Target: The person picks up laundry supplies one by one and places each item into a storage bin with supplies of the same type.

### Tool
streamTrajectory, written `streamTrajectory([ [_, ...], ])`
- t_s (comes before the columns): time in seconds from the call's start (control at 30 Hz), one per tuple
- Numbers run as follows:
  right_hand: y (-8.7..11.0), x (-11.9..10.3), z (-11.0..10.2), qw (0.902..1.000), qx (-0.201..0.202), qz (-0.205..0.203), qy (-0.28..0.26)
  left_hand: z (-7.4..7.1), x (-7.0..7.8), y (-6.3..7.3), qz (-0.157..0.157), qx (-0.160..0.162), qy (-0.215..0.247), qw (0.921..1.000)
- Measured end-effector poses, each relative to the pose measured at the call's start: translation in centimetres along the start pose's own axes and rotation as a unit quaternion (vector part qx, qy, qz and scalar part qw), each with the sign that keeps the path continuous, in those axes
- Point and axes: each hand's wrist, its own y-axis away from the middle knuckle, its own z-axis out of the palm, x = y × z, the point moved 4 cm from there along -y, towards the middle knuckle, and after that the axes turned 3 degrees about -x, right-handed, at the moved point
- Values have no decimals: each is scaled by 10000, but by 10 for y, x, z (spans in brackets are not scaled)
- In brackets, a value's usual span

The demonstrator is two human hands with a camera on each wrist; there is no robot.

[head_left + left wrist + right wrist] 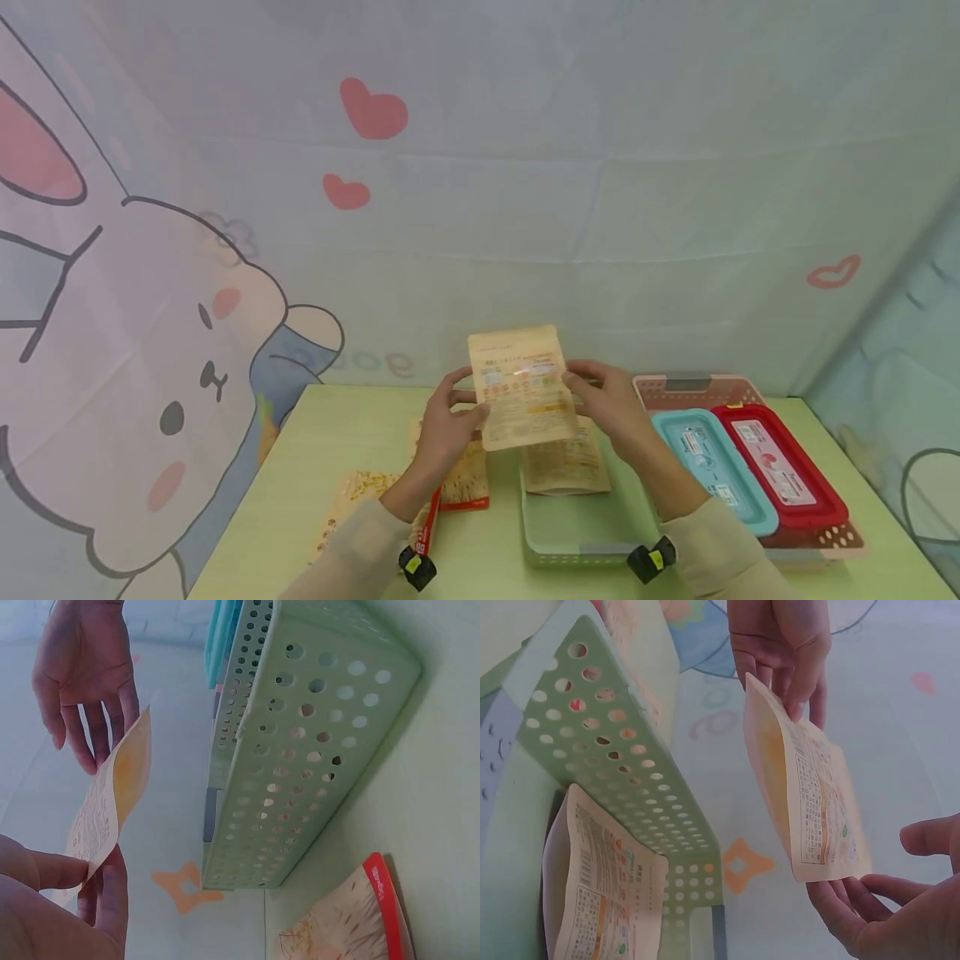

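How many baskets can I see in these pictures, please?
2: the green basket, which has a packet inside, and the pink basket, to its right.

This looks like a small screened-off corner; whether it belongs to a home, a shop or a studio cannot be told. A creased cloth backdrop (487, 217), printed with a cartoon rabbit (187, 375), pink hearts (375, 112) and a lip outline (834, 273), rises behind a pale green bench (262, 517) and turns along its right side. Household-type goods stand there: a green perforated basket (592, 523), a pink perforated basket (731, 392) and printed pouches (570, 471).
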Motion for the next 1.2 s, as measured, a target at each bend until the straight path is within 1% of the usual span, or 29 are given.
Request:
streamTrajectory([
  [0.17,1,-1,-4,10000,-7,59,-56,4,1,-1,-4,-30,48,10000],
  [0.43,2,2,-10,9999,29,127,-88,9,-3,-2,-73,-159,166,9997],
  [0.63,3,-3,-17,9999,82,117,-29,15,1,-5,-79,-160,78,9998],
  [0.87,4,-10,-25,9999,126,-6,92,23,6,-10,-83,-286,14,9996],
  [1.03,5,-10,-32,9998,135,36,170,32,6,-13,-220,-339,-76,9992],
  [1.2,7,-4,-38,9994,175,127,260,42,7,-13,-470,-391,-200,9979],
])
